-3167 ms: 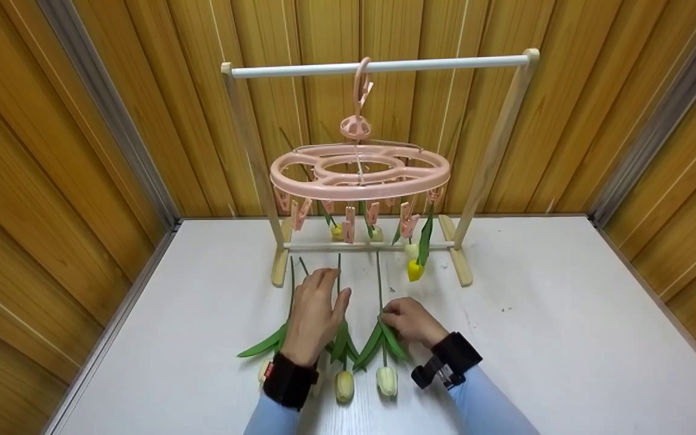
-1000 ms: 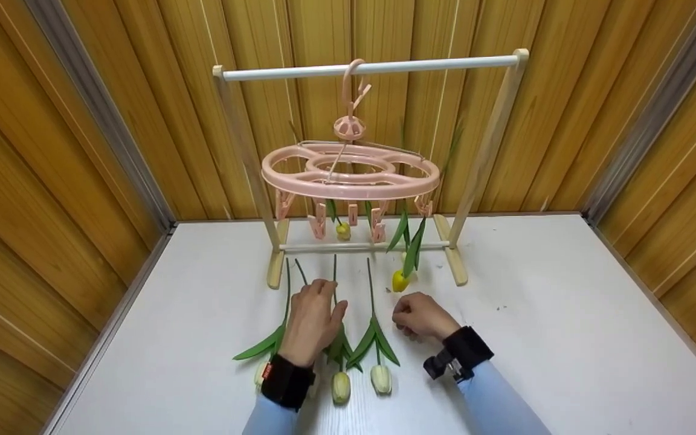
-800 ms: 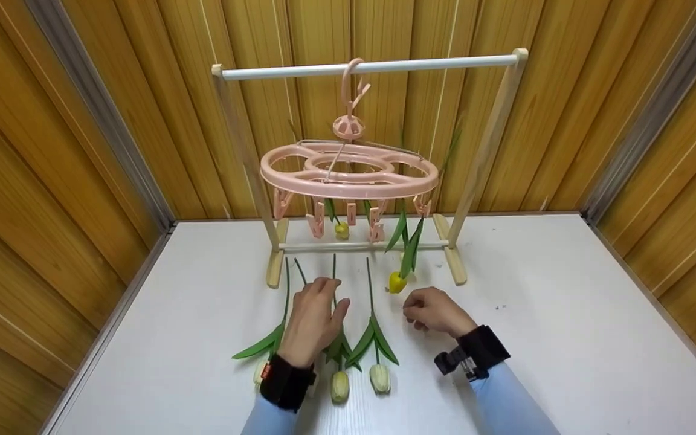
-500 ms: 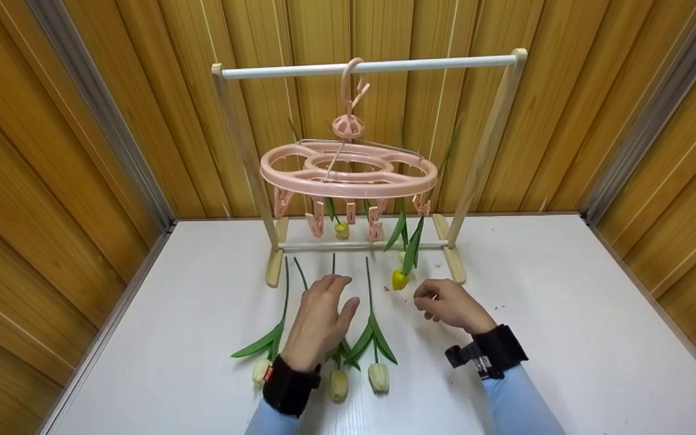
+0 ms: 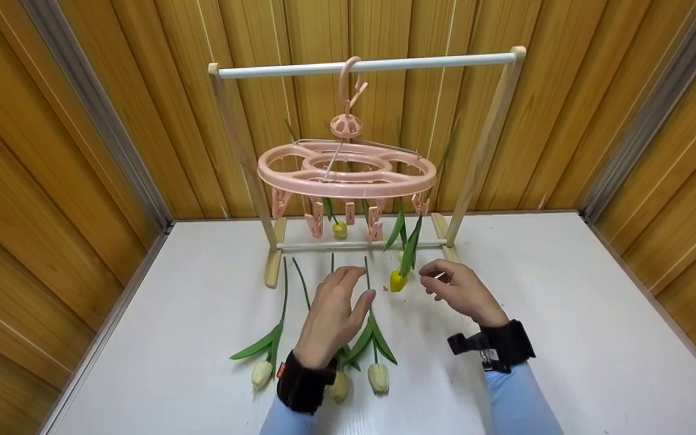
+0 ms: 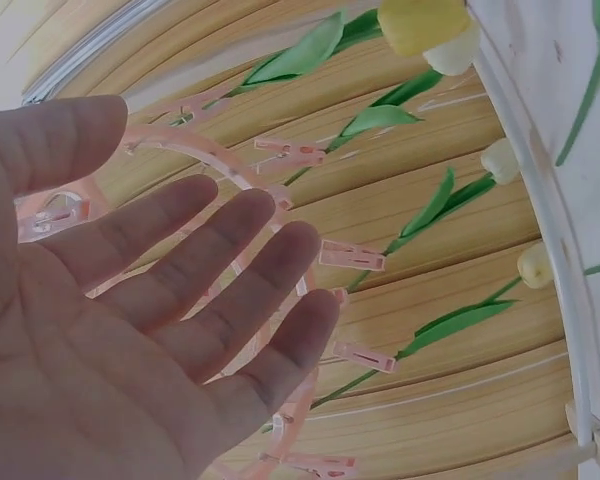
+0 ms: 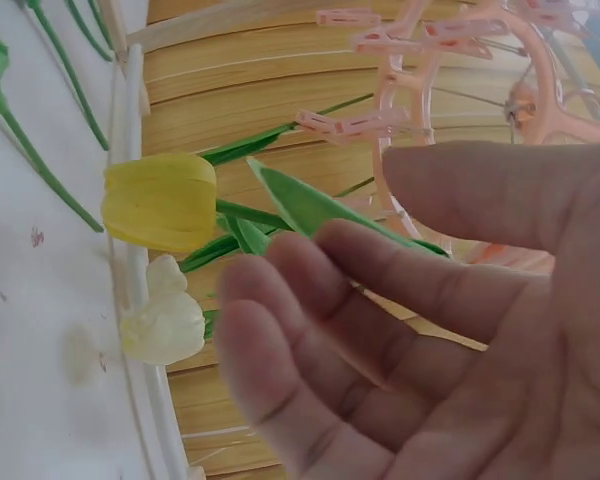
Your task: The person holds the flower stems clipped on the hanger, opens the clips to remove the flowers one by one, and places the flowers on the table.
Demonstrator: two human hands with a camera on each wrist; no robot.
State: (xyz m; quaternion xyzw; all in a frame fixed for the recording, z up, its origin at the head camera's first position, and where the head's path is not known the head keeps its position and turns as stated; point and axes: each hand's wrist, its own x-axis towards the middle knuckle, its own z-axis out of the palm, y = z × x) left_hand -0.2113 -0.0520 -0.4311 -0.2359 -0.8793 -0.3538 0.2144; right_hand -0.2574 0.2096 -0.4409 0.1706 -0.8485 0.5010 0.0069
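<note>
A pink clip hanger (image 5: 348, 188) hangs from the rack's bar, with several tulips clipped head down. At its right front hangs a yellow tulip (image 5: 397, 280); a white tulip (image 7: 165, 320) shows behind it. My right hand (image 5: 463, 293) is just right of the yellow tulip, fingers loosely bent and holding nothing. Over the tulips lying on the table is my left hand (image 5: 333, 320), palm bare and fingers extended in the left wrist view. It partly covers a pale yellow tulip (image 5: 339, 388). To its right lies a whitish tulip (image 5: 378, 378).
The wooden rack (image 5: 493, 142) with its white top bar (image 5: 420, 63) stands at the back of the white table (image 5: 565, 338). Another white tulip (image 5: 261, 374) lies left of the left wrist. Pink clips (image 5: 315, 220) dangle under the hanger's ring. Wood-look panels surround the table.
The right hand has left the stem of the whitish tulip and moved right and up beside the hanging yellow one. The left hand has shifted right and forward. The hanger has turned.
</note>
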